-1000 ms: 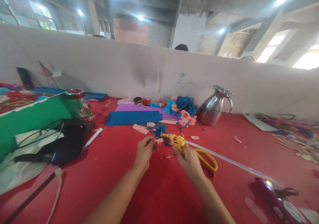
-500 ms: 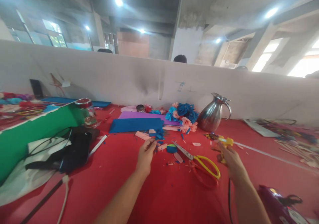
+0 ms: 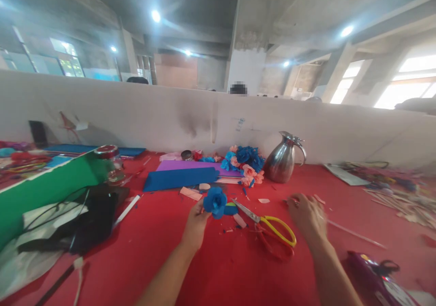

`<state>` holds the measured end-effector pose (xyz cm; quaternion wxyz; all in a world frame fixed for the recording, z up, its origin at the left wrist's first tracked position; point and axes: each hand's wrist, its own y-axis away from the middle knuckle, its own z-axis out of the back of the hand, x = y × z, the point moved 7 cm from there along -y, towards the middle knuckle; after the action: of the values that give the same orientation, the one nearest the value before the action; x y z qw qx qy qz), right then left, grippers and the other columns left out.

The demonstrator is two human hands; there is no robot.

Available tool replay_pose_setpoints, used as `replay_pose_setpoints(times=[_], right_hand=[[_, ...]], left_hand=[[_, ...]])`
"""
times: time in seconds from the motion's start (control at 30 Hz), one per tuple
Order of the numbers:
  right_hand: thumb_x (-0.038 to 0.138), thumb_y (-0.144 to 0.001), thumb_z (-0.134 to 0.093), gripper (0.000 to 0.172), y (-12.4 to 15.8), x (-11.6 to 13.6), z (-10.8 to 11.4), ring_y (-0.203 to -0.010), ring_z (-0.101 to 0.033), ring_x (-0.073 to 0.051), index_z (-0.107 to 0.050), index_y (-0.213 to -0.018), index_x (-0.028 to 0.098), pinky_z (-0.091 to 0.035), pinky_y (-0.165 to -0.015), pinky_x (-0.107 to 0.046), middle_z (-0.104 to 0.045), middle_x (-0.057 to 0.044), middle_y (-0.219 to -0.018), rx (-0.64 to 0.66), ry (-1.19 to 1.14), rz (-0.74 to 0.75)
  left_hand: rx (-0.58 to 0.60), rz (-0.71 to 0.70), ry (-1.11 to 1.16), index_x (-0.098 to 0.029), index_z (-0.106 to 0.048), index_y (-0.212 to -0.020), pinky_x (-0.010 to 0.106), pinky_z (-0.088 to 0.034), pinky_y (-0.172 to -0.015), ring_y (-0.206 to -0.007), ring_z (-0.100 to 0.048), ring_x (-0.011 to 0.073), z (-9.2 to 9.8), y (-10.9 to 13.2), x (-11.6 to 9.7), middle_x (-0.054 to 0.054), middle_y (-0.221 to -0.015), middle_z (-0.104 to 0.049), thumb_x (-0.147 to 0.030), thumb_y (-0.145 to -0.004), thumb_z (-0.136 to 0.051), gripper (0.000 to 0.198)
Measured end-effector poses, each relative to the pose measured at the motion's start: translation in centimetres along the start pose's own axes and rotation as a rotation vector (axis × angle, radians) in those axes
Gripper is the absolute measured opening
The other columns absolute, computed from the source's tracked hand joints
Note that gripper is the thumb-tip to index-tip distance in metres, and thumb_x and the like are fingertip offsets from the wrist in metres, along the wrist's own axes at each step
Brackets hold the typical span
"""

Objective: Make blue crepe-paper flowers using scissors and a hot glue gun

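A blue paper flower [image 3: 215, 202] is pinched in the fingers of my left hand [image 3: 195, 226], its open petals turned toward me. My right hand [image 3: 309, 217] is palm down near the right side, its fingers bent together around something small and dark that they mostly cover. Between the two hands lie scissors [image 3: 278, 229] with one yellow and one red handle, blades pointing back toward the flower. Beside their tips are a piece of blue paper [image 3: 230, 209] and pink paper scraps [image 3: 240, 221]. A thin pale stick [image 3: 357, 234] lies just right of my right hand.
Blue sheets [image 3: 180, 179] and a purple sheet [image 3: 190, 165] lie at the back, by a bunch of paper flowers [image 3: 247, 160]. A steel jug [image 3: 281, 163] stands right of them. A lidded jar [image 3: 114, 167] and a black bag [image 3: 97, 222] are left; a purple device [image 3: 374, 274] sits front right.
The blue flower in my left hand has come up and now faces me. The yellow tool no longer shows at my right hand, which has turned palm down.
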<state>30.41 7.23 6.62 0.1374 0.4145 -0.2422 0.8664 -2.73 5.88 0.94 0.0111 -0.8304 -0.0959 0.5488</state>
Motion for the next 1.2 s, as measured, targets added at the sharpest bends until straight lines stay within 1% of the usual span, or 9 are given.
replay_pose_setpoints(times=[0.13, 0.2, 0.3, 0.4, 0.57, 0.77, 0.87, 1.0, 1.2], right_hand=[[0.062, -0.076, -0.050, 0.048, 3.0, 4.5, -7.1, -0.073, -0.061, -0.022, -0.069, -0.072, 0.019, -0.045, -0.067, -0.032, -0.068, -0.007, -0.075, 0.287, -0.260, 0.047], [0.069, -0.072, -0.053, 0.056, 5.4, 5.1, -10.8, -0.070, -0.061, -0.020, -0.071, -0.078, 0.017, -0.044, -0.066, -0.030, -0.069, -0.008, -0.076, 0.544, -0.646, -0.103], [0.070, -0.067, -0.061, 0.056, 8.1, 5.3, -13.1, -0.067, -0.058, -0.017, -0.072, -0.079, 0.016, -0.040, -0.064, -0.028, -0.069, -0.007, -0.073, 0.692, -0.852, -0.237], [0.069, -0.067, -0.062, 0.055, 9.1, 5.7, -13.3, -0.067, -0.056, -0.016, -0.073, -0.078, 0.016, -0.038, -0.063, -0.027, -0.069, -0.006, -0.073, 0.760, -0.927, -0.251], [0.066, -0.066, -0.065, 0.051, 8.8, 6.1, -12.6, -0.064, -0.054, -0.014, -0.072, -0.075, 0.016, -0.037, -0.064, -0.027, -0.068, -0.004, -0.069, 0.728, -0.975, -0.298], [0.061, -0.059, -0.071, 0.048, 9.2, 6.0, -12.6, -0.058, -0.054, -0.013, -0.068, -0.071, 0.015, -0.037, -0.061, -0.027, -0.066, -0.002, -0.062, 0.737, -1.030, -0.419], [0.056, -0.056, -0.075, 0.043, 9.4, 6.2, -12.6, -0.056, -0.054, -0.012, -0.065, -0.070, 0.016, -0.036, -0.059, -0.026, -0.064, 0.000, -0.060, 0.737, -1.052, -0.449], [0.044, -0.057, -0.078, 0.033, 9.2, 6.7, -11.9, -0.058, -0.054, -0.010, -0.063, -0.069, 0.017, -0.037, -0.061, -0.025, -0.062, 0.002, -0.062, 0.677, -1.100, -0.374], [0.034, -0.058, -0.079, 0.029, 9.1, 7.3, -11.2, -0.065, -0.057, -0.012, -0.065, -0.077, 0.018, -0.041, -0.066, -0.026, -0.065, 0.001, -0.069, 0.616, -1.138, -0.267]], left_hand=[[0.087, 0.100, 0.039, -0.021, -0.075, -0.084, 0.038, -0.040, -0.095, -0.097, -0.062, 0.0249, -0.7, 0.2, 0.9, 0.004, -0.088, -0.075, -0.037, -0.059, -0.080, 0.030], [0.118, 0.140, 0.022, -0.021, -0.076, -0.085, 0.037, -0.039, -0.096, -0.096, -0.063, 0.0235, -1.0, 0.3, 1.3, 0.004, -0.087, -0.075, -0.035, -0.061, -0.080, 0.029], [0.098, 0.201, 0.034, -0.019, -0.075, -0.078, 0.032, -0.043, -0.089, -0.085, -0.063, 0.0191, -1.1, 0.5, 1.7, 0.002, -0.079, -0.074, -0.033, -0.061, -0.081, 0.022], [0.048, 0.298, 0.082, -0.018, -0.072, -0.067, 0.026, -0.046, -0.073, -0.066, -0.059, 0.0132, -1.2, 0.8, 2.2, 0.000, -0.067, -0.069, -0.032, -0.054, -0.085, 0.024], [0.122, 0.342, 0.058, -0.016, -0.069, -0.064, 0.022, -0.043, -0.061, -0.057, -0.053, 0.0097, -2.3, 1.2, 2.2, -0.001, -0.060, -0.064, -0.035, -0.053, -0.086, 0.028], [0.045, 0.333, 0.023, -0.017, -0.072, -0.067, 0.024, -0.044, -0.067, -0.064, -0.058, 0.0122, -1.6, 1.0, 2.3, 0.001, -0.066, -0.068, -0.032, -0.049, -0.088, 0.029], [0.069, 0.273, 0.007, -0.019, -0.073, -0.069, 0.027, -0.045, -0.073, -0.066, -0.059, 0.0133, -2.2, 1.1, 1.6, 0.000, -0.068, -0.070, -0.029, -0.051, -0.087, 0.025], [0.136, 0.219, -0.031, -0.022, -0.074, -0.074, 0.028, -0.046, -0.073, -0.065, -0.059, 0.0148, -3.2, 1.2, 1.0, -0.001, -0.066, -0.070, -0.028, -0.057, -0.084, 0.021], [0.175, 0.229, -0.079, -0.023, -0.074, -0.092, 0.026, -0.045, -0.064, -0.067, -0.060, 0.0162, -3.2, 1.3, 1.3, 0.002, -0.074, -0.071, -0.033, -0.059, -0.082, 0.036]])
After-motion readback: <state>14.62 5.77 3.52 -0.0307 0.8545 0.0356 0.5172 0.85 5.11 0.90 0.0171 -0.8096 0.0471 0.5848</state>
